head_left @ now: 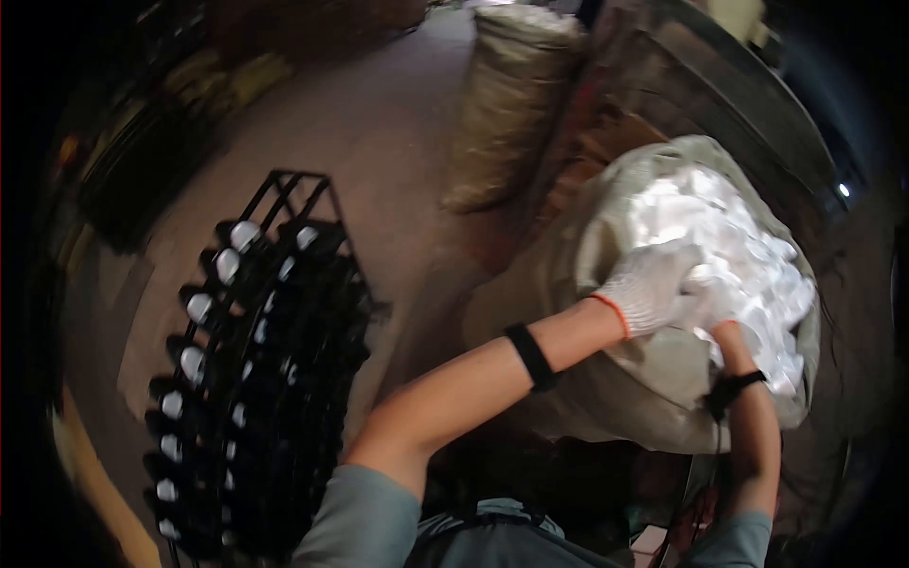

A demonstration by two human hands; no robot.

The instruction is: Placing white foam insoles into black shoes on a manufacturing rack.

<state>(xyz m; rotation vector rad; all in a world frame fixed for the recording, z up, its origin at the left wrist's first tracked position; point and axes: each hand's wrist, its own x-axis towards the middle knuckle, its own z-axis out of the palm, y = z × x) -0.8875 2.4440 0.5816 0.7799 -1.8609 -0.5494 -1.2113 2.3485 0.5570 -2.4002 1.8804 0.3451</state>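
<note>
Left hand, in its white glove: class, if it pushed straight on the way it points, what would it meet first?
The left hand points into the open sack, so it would likely meet the heap of white pieces first; depth is unclear.

**Floor and what stands on it**

Floor [379, 123]: bare, dull brown, hard surface, dimly lit.

- Open sack [653, 398], pale woven fabric, directly under the hands, its mouth filled with white pieces [748, 256].
- Second sack [507, 104], same pale weave, upright and full, beyond the hands and a little to their left, apart from the first.
- Black wire rack [265, 379], well to the left of the hands, set with rows of dark bobbins showing white tips.
- Dark clutter along the far left edge, too dim to tell.
</note>
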